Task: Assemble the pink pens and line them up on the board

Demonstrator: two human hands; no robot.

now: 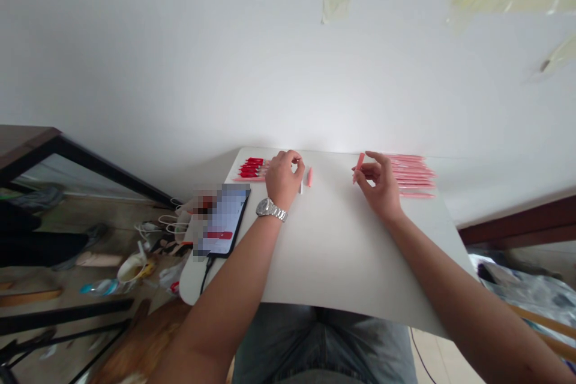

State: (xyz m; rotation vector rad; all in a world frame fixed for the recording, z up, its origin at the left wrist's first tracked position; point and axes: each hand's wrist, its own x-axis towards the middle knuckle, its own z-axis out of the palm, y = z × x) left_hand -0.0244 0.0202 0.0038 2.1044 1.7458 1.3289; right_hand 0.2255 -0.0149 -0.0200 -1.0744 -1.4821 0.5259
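My right hand (380, 186) pinches a short pink pen barrel (360, 161) upright between thumb and fingers, above the right part of the white table (333, 240). My left hand (284, 177), with a metal watch on its wrist, is closed with thumb and forefinger together; what they hold, if anything, is too small to make out. A thin white stick (301, 186) shows just below those fingertips. Beside it lies a loose pink pen part (310, 177). Left of my left hand are several red and pink pen pieces (252, 168), partly hidden by it. Several pink pens (414, 174) lie in a row behind my right hand.
A phone (227, 222) with a cable lies at the table's left edge, its screen partly blurred. White wall rises directly behind the table. On the floor to the left are a bowl (131, 268), a plastic bottle (101, 287) and cables. A plastic bag (535, 294) sits at the right.
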